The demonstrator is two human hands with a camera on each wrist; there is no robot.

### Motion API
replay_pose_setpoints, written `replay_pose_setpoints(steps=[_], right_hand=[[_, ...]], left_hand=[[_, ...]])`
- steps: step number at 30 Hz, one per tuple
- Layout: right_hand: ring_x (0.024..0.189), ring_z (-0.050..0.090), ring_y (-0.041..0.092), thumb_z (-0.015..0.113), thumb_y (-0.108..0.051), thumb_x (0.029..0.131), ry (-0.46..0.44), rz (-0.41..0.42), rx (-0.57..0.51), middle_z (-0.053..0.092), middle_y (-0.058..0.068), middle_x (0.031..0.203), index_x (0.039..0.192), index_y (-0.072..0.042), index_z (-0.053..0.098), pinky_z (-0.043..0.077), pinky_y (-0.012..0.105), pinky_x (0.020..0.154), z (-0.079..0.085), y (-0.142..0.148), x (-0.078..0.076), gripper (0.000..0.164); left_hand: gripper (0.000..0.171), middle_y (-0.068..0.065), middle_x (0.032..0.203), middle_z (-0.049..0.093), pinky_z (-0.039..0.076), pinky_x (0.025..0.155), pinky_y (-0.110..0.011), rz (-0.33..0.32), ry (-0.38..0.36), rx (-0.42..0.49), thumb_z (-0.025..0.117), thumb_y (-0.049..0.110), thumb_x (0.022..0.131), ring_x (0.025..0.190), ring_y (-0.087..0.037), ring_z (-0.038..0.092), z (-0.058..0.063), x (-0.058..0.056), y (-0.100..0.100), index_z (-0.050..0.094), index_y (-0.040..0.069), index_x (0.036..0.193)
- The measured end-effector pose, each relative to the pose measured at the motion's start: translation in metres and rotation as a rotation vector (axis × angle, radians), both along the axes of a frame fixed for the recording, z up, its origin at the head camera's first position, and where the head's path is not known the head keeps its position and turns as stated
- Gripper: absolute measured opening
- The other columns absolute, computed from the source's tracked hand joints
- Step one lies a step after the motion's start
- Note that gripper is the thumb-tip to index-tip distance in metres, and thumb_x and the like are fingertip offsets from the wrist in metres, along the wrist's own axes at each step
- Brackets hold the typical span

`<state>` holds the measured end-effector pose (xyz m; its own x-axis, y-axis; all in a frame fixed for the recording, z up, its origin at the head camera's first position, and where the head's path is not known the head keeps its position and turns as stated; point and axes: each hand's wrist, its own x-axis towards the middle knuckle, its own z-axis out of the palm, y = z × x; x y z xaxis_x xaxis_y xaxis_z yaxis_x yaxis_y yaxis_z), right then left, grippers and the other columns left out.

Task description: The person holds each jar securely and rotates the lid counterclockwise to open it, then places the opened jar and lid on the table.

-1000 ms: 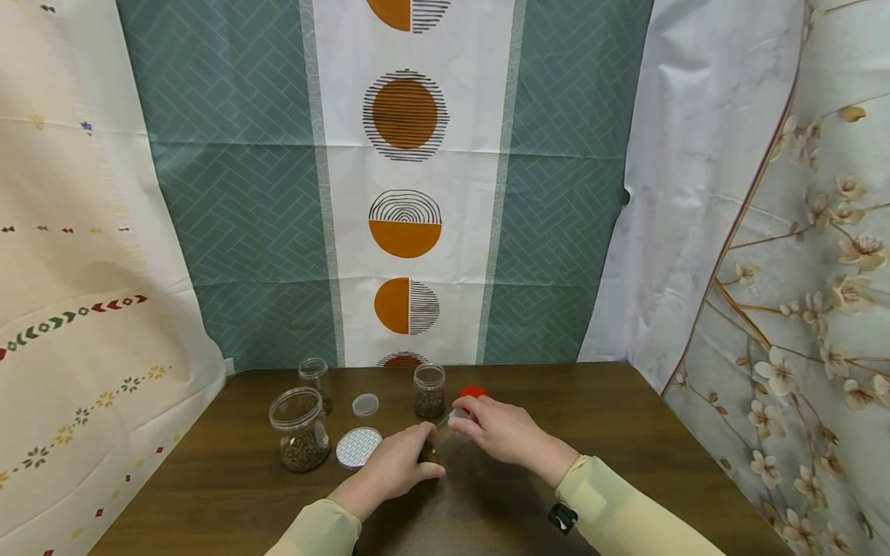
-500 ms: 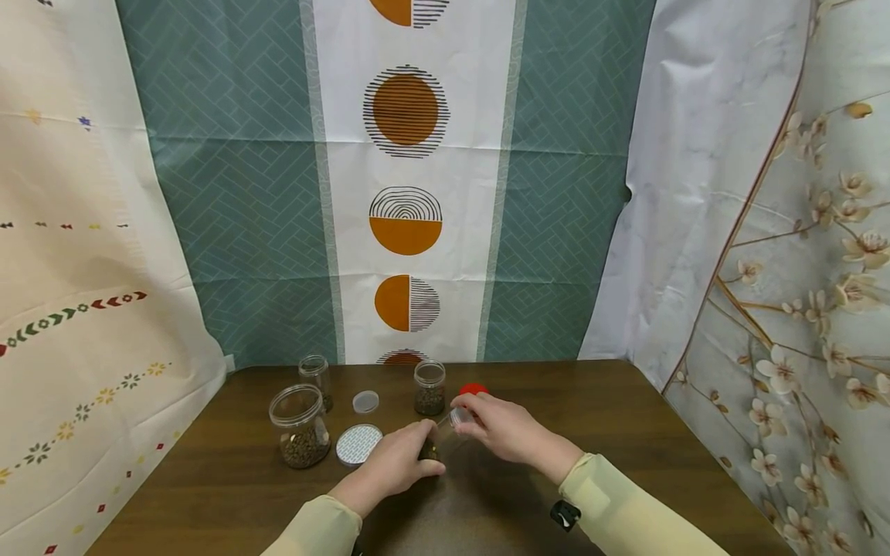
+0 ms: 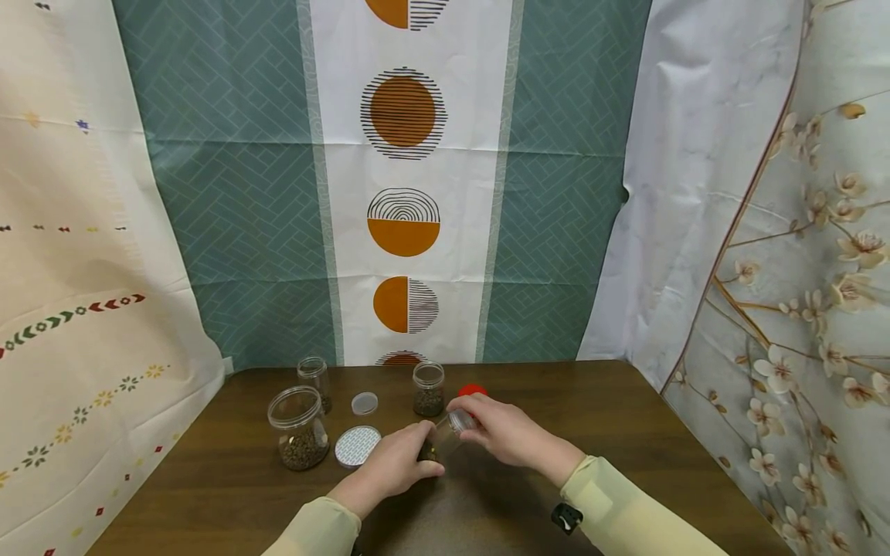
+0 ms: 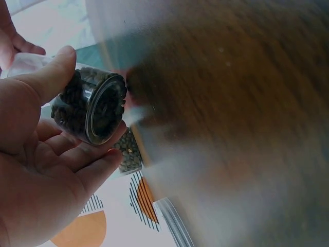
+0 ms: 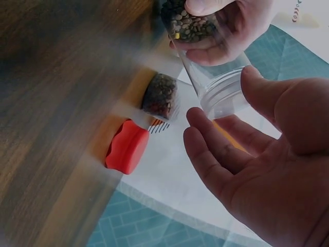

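Note:
My left hand (image 3: 396, 467) grips a clear jar (image 4: 87, 103) round its lower part, where dark lentil-like grains lie. The jar is tilted, its mouth end toward my right hand (image 3: 507, 432). A translucent lid (image 5: 224, 98) sits at that mouth, and the thumb and fingers of my right hand hold it round the rim. In the right wrist view the thumb tip meets the lid's edge while the fingertips lie on its other side. A small yellow bit (image 5: 177, 36) shows among the grains.
At the left stand a wide open jar (image 3: 297, 417) and a taller, narrower jar (image 3: 314, 374), both part filled. Another jar (image 3: 428, 386) is behind my hands, beside a red lid (image 3: 473, 390). A small translucent lid (image 3: 365, 403) and a larger white lid (image 3: 358, 446) lie flat.
My right hand has turned slightly at the wrist, its fingers shifting round the lid, so more of the lid's ridged side shows. My left hand and the jar stay in place.

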<state>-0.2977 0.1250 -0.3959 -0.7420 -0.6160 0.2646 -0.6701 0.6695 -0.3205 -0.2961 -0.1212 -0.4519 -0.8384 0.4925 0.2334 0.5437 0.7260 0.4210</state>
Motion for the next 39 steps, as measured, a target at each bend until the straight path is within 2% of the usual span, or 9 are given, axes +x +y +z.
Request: replay_pose_setpoints(steps=[11, 17, 19, 23, 26, 30, 35, 39], right_hand=[[0.116, 0.07, 0.032, 0.081, -0.007, 0.101, -0.003, 0.018, -0.015, 0.066, 0.006, 0.135, 0.143, -0.016, 0.064, 0.058, 0.056, 0.099, -0.0026, -0.0018, -0.0019, 0.046], [0.114, 0.069, 0.027, 0.086, -0.005, 0.097, 0.026, 0.021, -0.006, 0.062, 0.006, 0.14, 0.145, -0.017, 0.065, 0.06, 0.052, 0.095, -0.0034, -0.0019, -0.0017, 0.054], [0.113, 0.069, 0.028, 0.088, -0.007, 0.095, 0.028, 0.01, -0.02, 0.062, 0.007, 0.142, 0.146, -0.016, 0.065, 0.06, 0.051, 0.094, -0.0028, -0.0018, -0.0016, 0.056], [0.116, 0.07, 0.028, 0.086, -0.026, 0.099, -0.002, -0.072, -0.04, 0.063, 0.007, 0.143, 0.148, -0.016, 0.066, 0.059, 0.054, 0.096, 0.0006, -0.0026, -0.0017, 0.053], [0.114, 0.071, 0.029, 0.08, -0.04, 0.103, -0.022, -0.14, -0.041, 0.066, 0.008, 0.138, 0.147, -0.015, 0.067, 0.059, 0.057, 0.097, 0.003, -0.0044, -0.0023, 0.052], [0.099, 0.07, 0.026, 0.075, -0.045, 0.105, -0.028, -0.19, -0.025, 0.069, 0.009, 0.124, 0.142, -0.013, 0.07, 0.06, 0.055, 0.088, 0.0028, -0.0068, -0.0034, 0.049], [0.084, 0.062, 0.015, 0.074, -0.045, 0.106, -0.031, -0.194, -0.004, 0.066, -0.002, 0.104, 0.136, -0.014, 0.073, 0.056, 0.045, 0.076, 0.0, -0.0083, -0.004, 0.043], [0.082, 0.06, 0.012, 0.074, -0.043, 0.106, -0.017, -0.184, -0.001, 0.064, -0.007, 0.098, 0.133, -0.014, 0.073, 0.054, 0.043, 0.074, -0.001, -0.0088, -0.0045, 0.04]], left_hand=[[0.045, 0.0, 0.111, 0.07, 0.057, 0.082, -0.047, 0.005, 0.006, 0.002, 0.091, 0.032, 0.094, 0.096, -0.022, 0.07, 0.0005, 0.0012, 0.0006, 0.066, 0.01, 0.124], [0.043, 0.001, 0.108, 0.069, 0.057, 0.079, -0.046, 0.009, 0.015, -0.009, 0.092, 0.032, 0.094, 0.093, -0.019, 0.068, 0.0014, 0.0022, 0.0017, 0.065, 0.011, 0.121], [0.043, 0.001, 0.107, 0.068, 0.056, 0.079, -0.045, 0.009, 0.017, -0.011, 0.092, 0.032, 0.094, 0.092, -0.018, 0.067, 0.0014, 0.0022, 0.0018, 0.065, 0.011, 0.121], [0.044, 0.001, 0.106, 0.068, 0.056, 0.079, -0.045, 0.008, 0.015, -0.012, 0.091, 0.032, 0.094, 0.091, -0.018, 0.066, 0.0013, 0.0014, 0.0018, 0.066, 0.009, 0.122], [0.045, 0.002, 0.106, 0.068, 0.056, 0.079, -0.045, 0.008, 0.011, -0.011, 0.092, 0.032, 0.094, 0.091, -0.018, 0.066, 0.001, 0.0005, 0.0017, 0.066, 0.009, 0.122], [0.044, 0.003, 0.105, 0.068, 0.056, 0.078, -0.044, 0.009, 0.005, -0.008, 0.092, 0.032, 0.093, 0.09, -0.017, 0.065, 0.0006, -0.0002, 0.0016, 0.067, 0.009, 0.121], [0.043, 0.003, 0.105, 0.067, 0.057, 0.08, -0.044, 0.004, 0.002, -0.011, 0.091, 0.032, 0.094, 0.091, -0.017, 0.066, 0.0001, -0.0001, 0.0017, 0.066, 0.01, 0.12], [0.043, 0.003, 0.105, 0.066, 0.056, 0.08, -0.043, 0.001, -0.004, -0.011, 0.091, 0.032, 0.095, 0.09, -0.016, 0.065, 0.0007, -0.0002, 0.0014, 0.066, 0.01, 0.121]])
